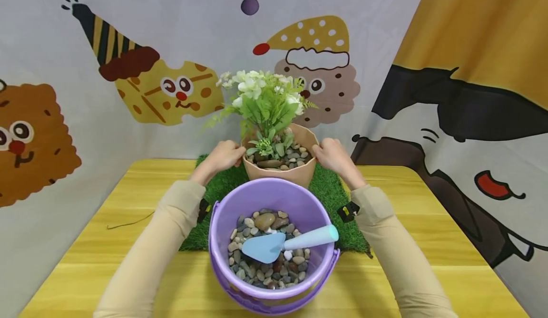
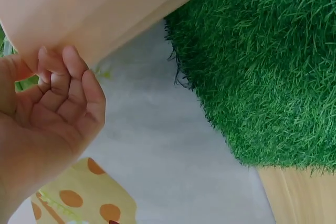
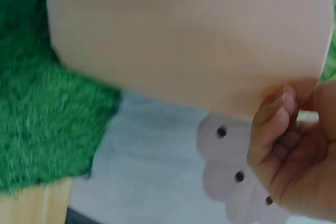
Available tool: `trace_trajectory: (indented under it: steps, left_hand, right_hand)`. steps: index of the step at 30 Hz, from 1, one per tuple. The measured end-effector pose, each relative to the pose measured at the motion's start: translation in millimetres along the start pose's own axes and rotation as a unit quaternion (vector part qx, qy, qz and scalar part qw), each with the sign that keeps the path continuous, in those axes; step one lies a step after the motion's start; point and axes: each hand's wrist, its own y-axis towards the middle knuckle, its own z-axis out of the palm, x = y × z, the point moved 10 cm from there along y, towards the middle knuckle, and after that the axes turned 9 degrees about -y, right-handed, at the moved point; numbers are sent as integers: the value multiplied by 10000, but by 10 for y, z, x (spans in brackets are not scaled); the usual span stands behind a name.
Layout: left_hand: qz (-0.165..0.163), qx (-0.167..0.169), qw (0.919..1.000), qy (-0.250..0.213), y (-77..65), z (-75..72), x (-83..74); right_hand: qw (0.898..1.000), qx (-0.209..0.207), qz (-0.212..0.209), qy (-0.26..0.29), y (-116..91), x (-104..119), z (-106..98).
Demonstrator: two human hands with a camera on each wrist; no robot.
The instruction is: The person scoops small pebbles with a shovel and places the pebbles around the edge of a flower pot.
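Note:
A peach-coloured flower pot [image 1: 280, 173] with a wavy rim holds pebbles and a plant with white flowers [image 1: 269, 99]. My left hand [image 1: 225, 155] pinches the pot's rim on its left side. On the opposite side my right hand [image 1: 334, 155] pinches the rim as well. Both wrist views show the curled fingers against the pot wall, with the left hand [image 2: 58, 98] at the left edge and the right hand [image 3: 294, 145] at the right. Nearer to me is a purple bucket [image 1: 267, 187] of pebbles, with a blue trowel [image 1: 263, 247] lying across them.
Green artificial turf [image 1: 336, 208] lies under the pot and behind the bucket on the wooden table [image 1: 428, 223]. The bucket's handle [image 1: 274, 306] hangs down at the front. A thin dark wire [image 1: 130, 223] lies at left. A printed curtain [image 1: 180, 23] hangs behind the table.

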Motion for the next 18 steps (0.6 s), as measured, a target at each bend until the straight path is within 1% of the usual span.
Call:
trace_trajectory:
  steps: [4, 6, 10, 14, 16, 18]
  left_hand:
    - [40, -81, 10000, 8, -11, 56, -97]
    - [20, -127, 9999, 22, -15, 71, -133]
    - [-50, -67, 9995, -290, -11, 87, -126]
    - [-258, 262, 9953, -893, 23, 110, -34]
    - [-397, 320, 9923, -1126, 58, 99, 23]
    - [-512, 265, 9900, -1291, 106, 71, 84]
  right_hand:
    - [9996, 95, -244, -102, 143, -132, 22]
    - [9994, 147, -326, -36, 202, -196, 57]
    - [9992, -8, -339, 187, 264, -286, 97]
    - [9993, -182, -148, 298, 207, -326, 113]
    - [9995, -73, 38, 315, 121, -322, 134]
    - [9990, 138, 290, 296, 11, -292, 162]
